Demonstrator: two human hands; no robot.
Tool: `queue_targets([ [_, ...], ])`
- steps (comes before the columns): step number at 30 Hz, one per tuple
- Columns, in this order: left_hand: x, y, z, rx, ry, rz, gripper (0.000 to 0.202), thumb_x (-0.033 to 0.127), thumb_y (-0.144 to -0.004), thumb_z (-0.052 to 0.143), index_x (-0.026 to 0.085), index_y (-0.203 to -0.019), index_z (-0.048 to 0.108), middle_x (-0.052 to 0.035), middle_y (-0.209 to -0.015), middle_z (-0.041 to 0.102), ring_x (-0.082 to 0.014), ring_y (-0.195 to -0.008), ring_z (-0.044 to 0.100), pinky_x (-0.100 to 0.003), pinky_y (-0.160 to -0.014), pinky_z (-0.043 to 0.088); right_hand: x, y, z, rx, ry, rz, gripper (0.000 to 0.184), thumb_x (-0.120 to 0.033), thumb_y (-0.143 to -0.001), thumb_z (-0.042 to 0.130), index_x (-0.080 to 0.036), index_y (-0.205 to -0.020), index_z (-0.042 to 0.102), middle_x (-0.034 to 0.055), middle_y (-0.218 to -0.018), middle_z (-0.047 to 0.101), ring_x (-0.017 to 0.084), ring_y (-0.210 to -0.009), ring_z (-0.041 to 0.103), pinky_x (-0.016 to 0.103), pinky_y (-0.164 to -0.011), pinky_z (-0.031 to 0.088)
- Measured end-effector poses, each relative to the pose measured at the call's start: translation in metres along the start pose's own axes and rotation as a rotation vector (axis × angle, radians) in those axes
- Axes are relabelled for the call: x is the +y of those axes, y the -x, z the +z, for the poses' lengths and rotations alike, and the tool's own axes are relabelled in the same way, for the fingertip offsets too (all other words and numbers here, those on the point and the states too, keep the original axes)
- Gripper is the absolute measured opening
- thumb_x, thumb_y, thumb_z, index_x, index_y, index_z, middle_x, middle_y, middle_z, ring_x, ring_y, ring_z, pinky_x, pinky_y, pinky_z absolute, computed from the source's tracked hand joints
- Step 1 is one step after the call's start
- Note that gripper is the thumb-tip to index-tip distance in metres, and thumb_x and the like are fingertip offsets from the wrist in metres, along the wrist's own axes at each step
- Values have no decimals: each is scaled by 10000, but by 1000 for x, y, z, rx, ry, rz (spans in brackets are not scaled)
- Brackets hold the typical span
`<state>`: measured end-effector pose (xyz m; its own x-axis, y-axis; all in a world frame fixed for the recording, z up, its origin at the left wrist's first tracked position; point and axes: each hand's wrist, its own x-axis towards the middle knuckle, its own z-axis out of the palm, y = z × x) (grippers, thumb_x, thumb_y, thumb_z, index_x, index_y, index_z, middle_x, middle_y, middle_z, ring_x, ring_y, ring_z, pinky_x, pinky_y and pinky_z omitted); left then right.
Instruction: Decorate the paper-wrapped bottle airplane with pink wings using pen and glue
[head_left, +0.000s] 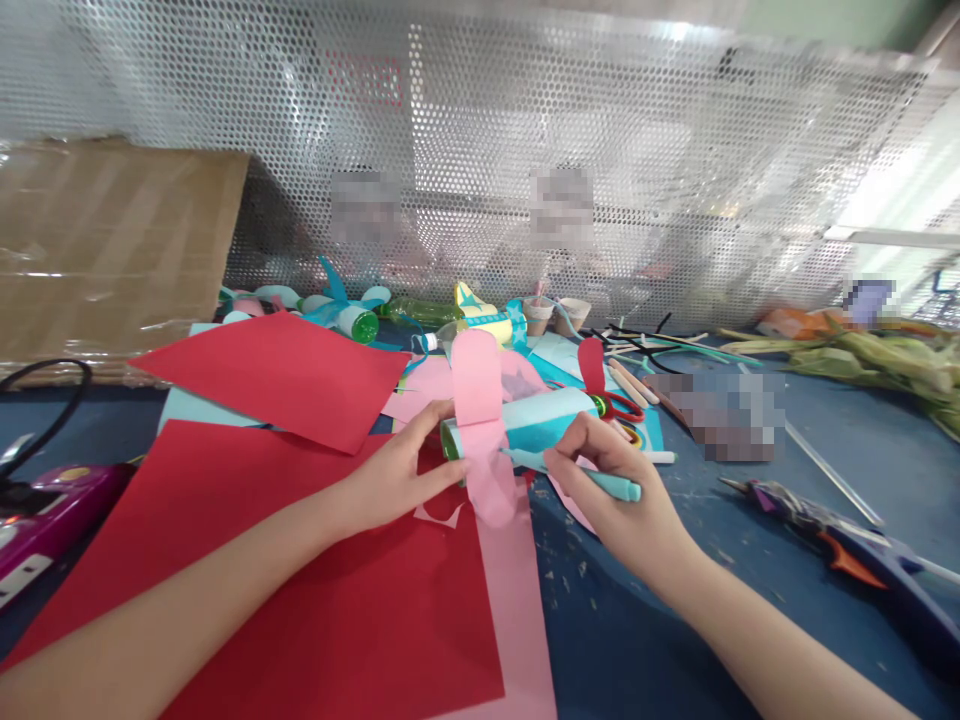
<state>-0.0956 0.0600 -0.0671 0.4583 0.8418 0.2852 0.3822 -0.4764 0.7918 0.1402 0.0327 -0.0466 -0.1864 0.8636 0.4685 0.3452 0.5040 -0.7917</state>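
My left hand [394, 475] pinches the near end of a bottle wrapped in light blue paper [544, 417], with a pink paper strip [480, 430] looped over it. My right hand [619, 490] grips a teal pen [600, 480] like a pencil, its tip touching the pink strip beside the bottle. The strip's long tail [517, 600] runs toward me over a large red paper sheet [300, 600] on the blue table [660, 630].
A second red sheet [285, 375] lies at the back left, cardboard [105, 250] leaning behind it. Paper-wrapped bottles [360, 320], red scissors [619, 405] and sticks crowd the centre back. A glue gun [840, 540] lies right, a purple device [45, 510] with a black cable left. Perforated metal screen [525, 150] behind.
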Motion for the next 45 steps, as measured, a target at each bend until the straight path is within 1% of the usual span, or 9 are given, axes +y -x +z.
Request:
queue_targets([
  [5, 1, 0, 0, 10, 10, 1, 502, 396, -893, 565, 277, -1345, 384, -92, -1368, 482, -292, -1236, 490, -477, -1058, 394, -3, 1, 3, -85, -14, 30, 204, -211, -831, 511, -217, -657, 405, -50, -577, 443, 100, -541, 398, 232, -508, 314],
  [9, 1, 0, 0, 14, 5, -8, 509, 397, -890, 573, 270, -1345, 386, -93, -1381, 473, -290, -1252, 485, -462, -1067, 388, -3, 2, 5, -142, -30, 2, 208, -191, -828, 512, -218, -658, 396, -49, -581, 454, 101, -552, 409, 228, -521, 334],
  [12, 1, 0, 1, 18, 0, -14, 502, 400, -886, 576, 267, -1337, 399, -89, -1387, 470, -294, -1257, 481, -462, -1071, 383, -3, 3, 7, -159, -27, -1, 211, -193, -829, 512, -218, -656, 395, -47, -588, 451, 99, -553, 406, 225, -520, 340],
  [18, 1, -1, 1, 15, 13, -12, 494, 401, -889, 574, 282, -1335, 397, -80, -1375, 485, -288, -1255, 483, -463, -1074, 379, -2, 3, 6, -158, -34, 1, 207, -208, -849, 501, -219, -670, 397, -44, -590, 459, 100, -561, 411, 224, -529, 355],
  [24, -1, 0, 2, 20, 26, -10, 488, 413, -892, 566, 283, -1331, 396, -83, -1384, 470, -285, -1261, 477, -457, -1077, 376, -2, 2, 6, -146, -54, 7, 205, -239, -867, 498, -219, -683, 408, -46, -605, 463, 100, -571, 422, 228, -541, 356],
  [32, 0, -1, 1, 15, 31, -6, 480, 414, -898, 558, 278, -1330, 398, -84, -1378, 473, -271, -1225, 505, -436, -1042, 413, -3, 1, 6, -123, -56, -1, 207, -246, -872, 509, -220, -687, 418, -48, -605, 459, 103, -569, 412, 234, -538, 346],
  [37, -1, 0, 1, 12, 27, -4, 473, 408, -903, 554, 288, -1333, 395, -76, -1367, 482, -273, -1256, 473, -437, -1065, 385, -2, -2, 6, -101, -64, -16, 202, -261, -875, 519, -217, -694, 441, -40, -611, 477, 106, -571, 429, 241, -542, 352],
  [42, -1, -1, 1, 13, 24, -5, 479, 401, -891, 569, 268, -1324, 414, -90, -1381, 473, -287, -1271, 461, -452, -1071, 374, 3, -4, 8, -100, -98, -21, 184, -266, -892, 521, -217, -734, 439, -37, -647, 500, 103, -592, 455, 239, -563, 360],
  [45, 0, -1, 1, 1, 30, 7, 459, 385, -895, 562, 268, -1317, 424, -86, -1376, 483, -283, -1283, 453, -444, -1075, 372, 6, -6, 10, -86, -112, -16, 169, -273, -891, 532, -218, -758, 443, -36, -671, 499, 104, -601, 448, 241, -561, 352],
])
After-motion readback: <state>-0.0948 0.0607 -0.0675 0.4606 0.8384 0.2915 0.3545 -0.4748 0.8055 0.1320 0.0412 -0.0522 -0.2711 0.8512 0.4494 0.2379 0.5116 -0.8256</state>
